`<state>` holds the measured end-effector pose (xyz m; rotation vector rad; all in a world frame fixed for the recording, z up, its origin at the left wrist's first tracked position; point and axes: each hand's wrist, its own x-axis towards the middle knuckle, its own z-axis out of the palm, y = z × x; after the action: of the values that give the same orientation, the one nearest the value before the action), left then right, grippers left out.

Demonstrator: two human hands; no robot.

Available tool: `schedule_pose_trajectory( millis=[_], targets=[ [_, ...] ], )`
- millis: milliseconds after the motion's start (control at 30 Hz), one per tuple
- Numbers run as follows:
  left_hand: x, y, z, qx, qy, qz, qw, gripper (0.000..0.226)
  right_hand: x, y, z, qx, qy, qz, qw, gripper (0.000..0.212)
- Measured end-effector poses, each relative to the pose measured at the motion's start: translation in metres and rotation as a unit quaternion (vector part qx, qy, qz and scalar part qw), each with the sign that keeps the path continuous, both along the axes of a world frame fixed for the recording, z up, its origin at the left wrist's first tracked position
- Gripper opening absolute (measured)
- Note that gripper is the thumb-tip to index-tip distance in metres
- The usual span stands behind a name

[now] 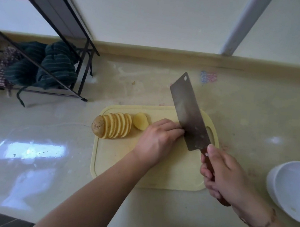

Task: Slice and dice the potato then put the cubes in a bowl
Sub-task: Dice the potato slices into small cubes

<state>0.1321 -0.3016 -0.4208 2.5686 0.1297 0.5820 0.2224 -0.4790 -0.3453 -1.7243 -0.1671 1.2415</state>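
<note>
A: What sits closest to the camera?

B: The right hand (pixel 227 177), clenched round the brown handle of a cleaver (pixel 190 114). Just to its right stands a white bowl (pixel 293 189) on the counter (pixel 51 130).

A: And the left hand?

B: The left hand (pixel 158 140) rests on a pale yellow cutting board (pixel 114 161), fingers curled down beside the blade; whatever it holds is hidden beneath them, so I cannot tell.

A: Where is the potato?

B: Left of that hand. One loose slice (pixel 141 121) lies just beside the knuckles, then a leaning row of potato slices (pixel 113 125).

A: Farther back?

B: Beyond the left hand, a black wire rack (pixel 81 73) holding a dark green striped cloth (pixel 56 66).
</note>
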Motion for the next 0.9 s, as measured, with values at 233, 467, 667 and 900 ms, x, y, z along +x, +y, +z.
schedule_pose_trajectory(
  millis=[233, 467, 667, 900],
  targets=[
    [-0.003, -0.005, 0.001, -0.047, -0.006, 0.044, 0.998, 0.012, 0.000, -0.001, 0.008, -0.006, -0.031, 0.047, 0.998, 0.053],
    [-0.050, -0.011, 0.039, -0.092, -0.181, 0.116, 0.972, 0.023, -0.015, -0.022, 0.016, -0.084, -0.385, 0.229, 0.890, 0.039],
    [-0.035, -0.010, 0.054, 0.032, 0.045, 0.020, 0.998, 0.022, -0.016, -0.036, -0.004, -0.102, -0.523, 0.283, 0.798, 0.046],
    [-0.016, -0.015, 0.044, 0.040, 0.195, 0.026, 0.980, 0.058, -0.019, -0.037, -0.005, -0.109, -0.566, 0.287, 0.765, 0.046]
  ],
)
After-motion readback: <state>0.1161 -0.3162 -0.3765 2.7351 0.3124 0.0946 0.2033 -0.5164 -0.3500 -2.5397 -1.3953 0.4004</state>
